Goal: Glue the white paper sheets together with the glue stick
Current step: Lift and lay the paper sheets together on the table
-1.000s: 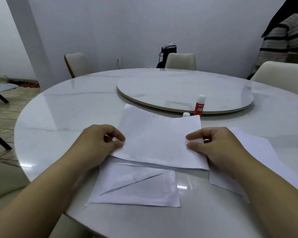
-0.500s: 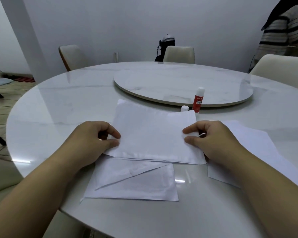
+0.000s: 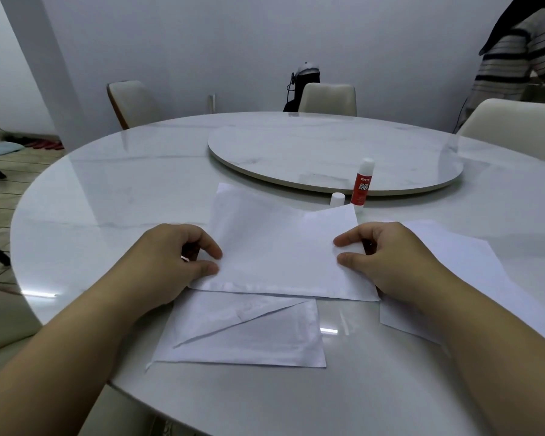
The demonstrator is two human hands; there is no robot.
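Mid-task view. At the centre of the frame the left hand [image 3: 170, 262] and the right hand [image 3: 387, 259] each pinched a side edge of the top paper sheet [image 3: 283, 250] between thumb and forefinger, the remaining fingers curled. This sheet lay skewed over a lower sheet [image 3: 243, 335], which extended toward the bottom of the frame and carried a diagonal flap or fold. A third sheet [image 3: 453, 262] lay at centre right, partly beneath the right hand and forearm. The glue stick [image 3: 363, 184] stood upright and uncapped just above the top sheet, against the rim of the turntable [image 3: 334, 158]; its cap [image 3: 337, 199] stood beside it on the table [image 3: 107, 199].

Judged progress: glue had probably been applied already (the open stick set aside suggests so), and the hands appeared to be aligning the top sheet; pressing down and any further sheets seemed to remain.

Not determinable: whether glue lay between the sheets, whether the top sheet was already bonded, how many layers were stacked, and the third sheet's far-right extent, which the right forearm covered.
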